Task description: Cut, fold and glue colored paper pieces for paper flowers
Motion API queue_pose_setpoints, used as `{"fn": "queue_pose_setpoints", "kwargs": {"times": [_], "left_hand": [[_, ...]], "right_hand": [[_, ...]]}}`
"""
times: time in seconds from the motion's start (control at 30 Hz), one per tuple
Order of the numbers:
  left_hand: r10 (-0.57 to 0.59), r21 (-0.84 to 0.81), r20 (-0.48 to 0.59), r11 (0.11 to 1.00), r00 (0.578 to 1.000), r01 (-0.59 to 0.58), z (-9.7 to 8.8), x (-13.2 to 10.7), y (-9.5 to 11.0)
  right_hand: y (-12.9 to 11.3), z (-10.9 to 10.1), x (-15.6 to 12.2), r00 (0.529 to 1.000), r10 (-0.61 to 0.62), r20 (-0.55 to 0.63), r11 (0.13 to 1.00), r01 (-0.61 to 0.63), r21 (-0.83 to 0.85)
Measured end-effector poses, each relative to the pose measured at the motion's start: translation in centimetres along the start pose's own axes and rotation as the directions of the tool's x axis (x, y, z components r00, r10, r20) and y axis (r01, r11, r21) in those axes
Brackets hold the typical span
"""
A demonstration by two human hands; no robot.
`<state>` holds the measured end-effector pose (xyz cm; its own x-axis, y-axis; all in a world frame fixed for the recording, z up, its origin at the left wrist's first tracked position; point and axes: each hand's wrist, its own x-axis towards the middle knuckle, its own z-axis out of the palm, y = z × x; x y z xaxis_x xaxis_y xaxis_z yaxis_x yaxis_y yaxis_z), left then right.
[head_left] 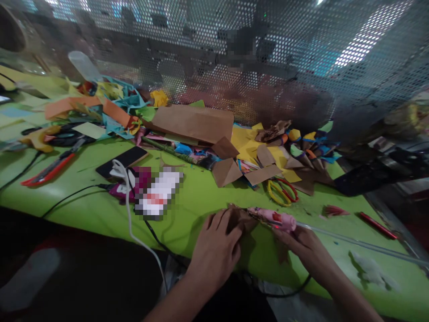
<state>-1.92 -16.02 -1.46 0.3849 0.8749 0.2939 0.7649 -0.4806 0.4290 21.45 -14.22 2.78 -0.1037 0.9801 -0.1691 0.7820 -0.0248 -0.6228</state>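
My right hand (303,246) is wrapped round a pink hot glue gun (284,221). A long clear glue stick (355,243) runs out of its back to the right. The gun's nozzle end points left, close to a brown paper piece (246,220) near the table's front edge. My left hand (217,239) has its fingers closed on that paper, which is partly hidden by them. I cannot tell whether the nozzle touches the paper. Just beyond the gun lie scissors (283,192) with yellow and red handles.
Coloured paper scraps (114,98) and brown paper (194,123) cover the back of the green table (187,201). To the left are a dark phone (122,162), a white cable (134,235) and a red-handled cutting tool (50,169). A red pen-like stick (377,226) lies right. Perforated metal (201,44) stands behind.
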Motion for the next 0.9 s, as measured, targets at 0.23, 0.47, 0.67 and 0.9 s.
{"fn": "queue_pose_setpoints", "kwargs": {"times": [0.23, 0.47, 0.67, 0.9], "left_hand": [[-0.008, -0.002, 0.002, 1.000, 1.000, 0.008, 0.0, 0.0, 0.0], [-0.014, -0.014, 0.026, 1.000, 1.000, 0.015, 0.0, 0.0, -0.1], [-0.010, -0.006, 0.040, 1.000, 0.999, 0.010, 0.1, -0.1, -0.2], [-0.013, 0.003, 0.027, 1.000, 1.000, 0.013, 0.3, -0.1, -0.2]], "right_hand": [[0.6, -0.6, -0.4, 0.996, 0.025, 0.082, 1.000, -0.026, 0.015], [1.6, -1.5, -1.4, 0.998, 0.047, 0.032, 0.999, -0.046, -0.025], [1.3, -1.5, -1.4, 0.998, 0.052, 0.035, 0.998, -0.050, -0.038], [0.7, -1.0, -0.9, 0.996, 0.028, 0.085, 1.000, -0.029, 0.006]]}}
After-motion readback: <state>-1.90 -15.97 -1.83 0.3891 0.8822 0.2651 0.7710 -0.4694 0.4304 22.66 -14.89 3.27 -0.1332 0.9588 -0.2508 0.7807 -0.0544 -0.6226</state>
